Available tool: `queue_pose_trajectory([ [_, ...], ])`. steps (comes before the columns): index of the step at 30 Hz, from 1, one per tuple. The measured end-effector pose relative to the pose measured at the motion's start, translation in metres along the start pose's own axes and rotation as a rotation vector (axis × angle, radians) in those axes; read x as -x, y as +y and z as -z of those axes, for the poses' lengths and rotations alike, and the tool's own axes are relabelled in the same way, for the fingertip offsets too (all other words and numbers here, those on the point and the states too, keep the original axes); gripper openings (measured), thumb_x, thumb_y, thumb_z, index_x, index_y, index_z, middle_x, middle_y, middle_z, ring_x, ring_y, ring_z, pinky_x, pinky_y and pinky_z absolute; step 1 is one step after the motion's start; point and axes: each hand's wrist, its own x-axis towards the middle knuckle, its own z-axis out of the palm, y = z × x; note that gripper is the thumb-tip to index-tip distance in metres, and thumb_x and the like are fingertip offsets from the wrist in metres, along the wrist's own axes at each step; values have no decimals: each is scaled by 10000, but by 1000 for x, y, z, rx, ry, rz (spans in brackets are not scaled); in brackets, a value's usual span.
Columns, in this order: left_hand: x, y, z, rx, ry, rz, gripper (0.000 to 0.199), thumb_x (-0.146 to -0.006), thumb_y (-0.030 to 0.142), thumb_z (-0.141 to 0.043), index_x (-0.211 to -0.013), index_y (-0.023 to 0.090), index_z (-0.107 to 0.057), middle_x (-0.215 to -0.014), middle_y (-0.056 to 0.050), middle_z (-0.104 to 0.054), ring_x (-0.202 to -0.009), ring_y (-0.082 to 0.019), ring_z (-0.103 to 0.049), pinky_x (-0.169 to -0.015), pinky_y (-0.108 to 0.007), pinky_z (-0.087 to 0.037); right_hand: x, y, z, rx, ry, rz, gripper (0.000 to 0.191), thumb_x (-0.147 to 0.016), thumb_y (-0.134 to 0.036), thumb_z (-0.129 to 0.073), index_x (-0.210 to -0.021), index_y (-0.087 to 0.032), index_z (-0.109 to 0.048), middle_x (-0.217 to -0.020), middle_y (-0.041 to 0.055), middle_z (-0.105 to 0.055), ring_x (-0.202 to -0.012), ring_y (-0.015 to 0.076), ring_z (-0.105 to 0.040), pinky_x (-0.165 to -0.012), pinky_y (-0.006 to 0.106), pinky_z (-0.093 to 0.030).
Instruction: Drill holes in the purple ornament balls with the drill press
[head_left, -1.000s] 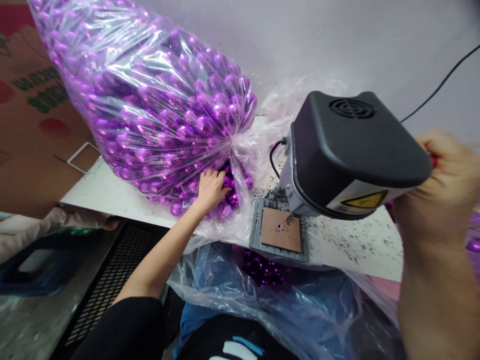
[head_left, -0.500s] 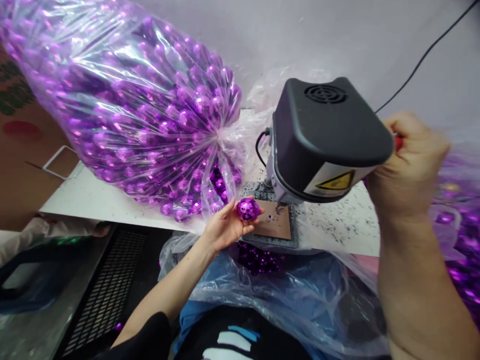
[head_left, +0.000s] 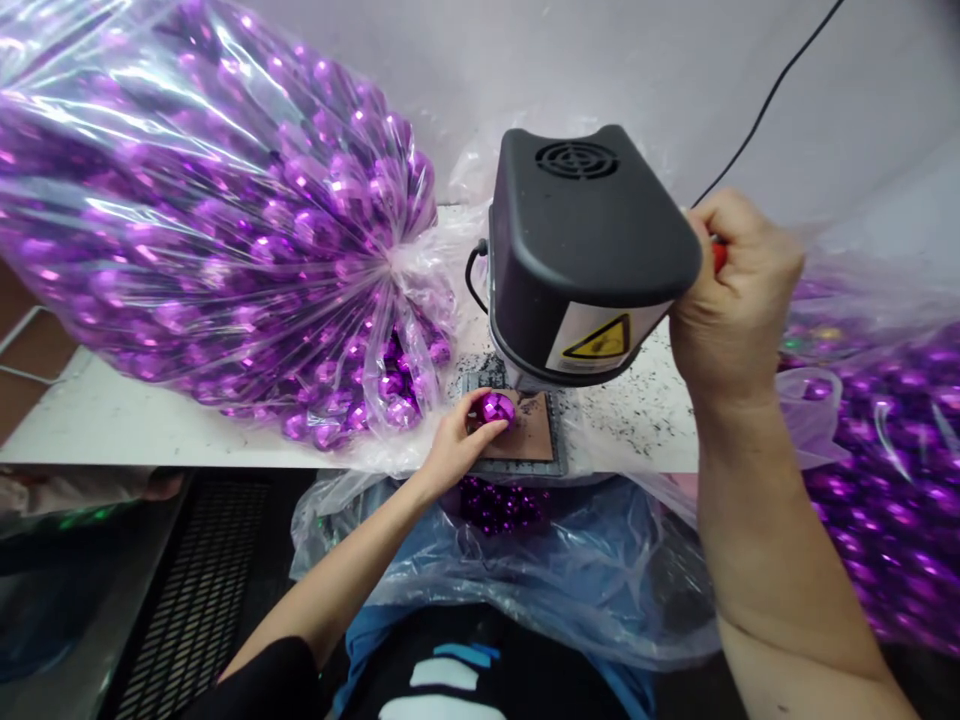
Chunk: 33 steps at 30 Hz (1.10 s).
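My left hand (head_left: 454, 442) pinches a shiny purple faceted ball (head_left: 497, 410) between thumb and fingers. The ball is at a brown board (head_left: 534, 440) on the base of a black bench drill press (head_left: 592, 235), just below and left of the machine's head. The drill's tip is mostly hidden by the head. My right hand (head_left: 739, 295) is wrapped round the red-ended lever (head_left: 719, 256) on the machine's right side. Dark shavings lie around the base.
A large clear bag (head_left: 225, 240) of purple balls lies at the left of the white table (head_left: 187, 440). More purple balls in plastic (head_left: 885, 500) are at the right. Several are in clear plastic (head_left: 502, 505) over my lap. Another person's sleeve (head_left: 75, 490) shows at far left.
My left hand has turned over from palm-up, bringing the ball onto or just above the board. My right hand stays on the lever. The whole view has shifted.
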Motion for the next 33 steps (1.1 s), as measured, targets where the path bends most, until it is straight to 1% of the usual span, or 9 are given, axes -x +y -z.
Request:
queue_pose_trajectory([
  [4, -9, -7, -10, -269, 13, -177, 417, -853, 334, -708, -1227, 202, -579, -1178, -86, -673, -1093, -247, -629, -984, -441, -494, 0, 2, 1, -4, -5, 16, 391, -932, -403, -479, -684, -113, -392, -630, -51, -326, -621, -15, -290, -608, 174, -245],
  [6, -12, -8, -11, -377, 11, -287, 417, -839, 305, -730, -1214, 205, -578, -1205, -92, -649, -1139, -258, -595, -1014, -463, -470, 0, 2, 2, -3, -15, 28, 404, -935, -427, -465, -695, -109, -403, -642, -50, -331, -627, -18, -297, -618, 167, -264],
  [8, -14, -7, -13, -448, 2, -343, 435, -800, 272, -768, -1189, 210, -584, -1223, -91, -621, -1161, -263, -564, -1025, -464, -456, 0, 2, 2, -8, -20, 45, 417, -940, -441, -449, -699, -104, -409, -653, -50, -336, -632, -24, -300, -633, 160, -287],
  [12, -15, -6, -23, -470, -5, -271, 440, -724, 199, -800, -1111, 215, -590, -1195, -74, -598, -1142, -262, -552, -1000, -448, -454, 1, 2, 2, -25, -13, 56, 429, -945, -441, -441, -688, -99, -401, -653, -50, -337, -629, -24, -286, -645, 165, -302],
  [16, -13, -6, -33, -438, -15, -210, 395, -746, 236, -780, -1083, 218, -575, -1162, -61, -615, -1133, -263, -547, -1015, -448, -419, 1, 0, 2, -11, -17, 35, 442, -943, -460, -428, -686, -103, -384, -657, -46, -311, -633, -19, -271, -634, 167, -279],
  [19, -11, -4, -36, -443, 27, -203, 423, -795, 324, -752, -1154, 223, -553, -1160, -67, -629, -1139, -272, -536, -1078, -485, -344, 1, 0, 2, -6, -24, 43, 433, -943, -453, -427, -686, -108, -379, -654, -43, -274, -627, -19, -258, -628, 156, -281],
  [21, -11, -3, -37, -458, 52, -196, 389, -845, 340, -696, -1181, 218, -544, -1152, -74, -634, -1148, -276, -528, -1122, -514, -275, 1, 0, 2, -5, -19, 52, 421, -944, -440, -440, -687, -112, -382, -649, -43, -269, -619, -15, -249, -618, 161, -276],
  [25, -11, -4, -37, -480, 15, -226, 374, -849, 315, -666, -1188, 220, -540, -1119, -68, -633, -1154, -280, -513, -1160, -532, -204, 2, 1, 1, 8, -1, 53, 416, -947, -437, -441, -689, -115, -389, -646, -39, -288, -624, -6, -262, -606, 181, -241],
  [33, -10, -4, -37, -451, -31, -215, 246, -866, 329, -630, -1077, 214, -578, -1057, -70, -629, -1096, -274, -550, -1155, -541, -232, 7, -1, 1, 21, 37, 42, 337, -938, -355, -489, -715, -114, -412, -662, -35, -304, -634, -2, -275, -627, 189, -238],
])
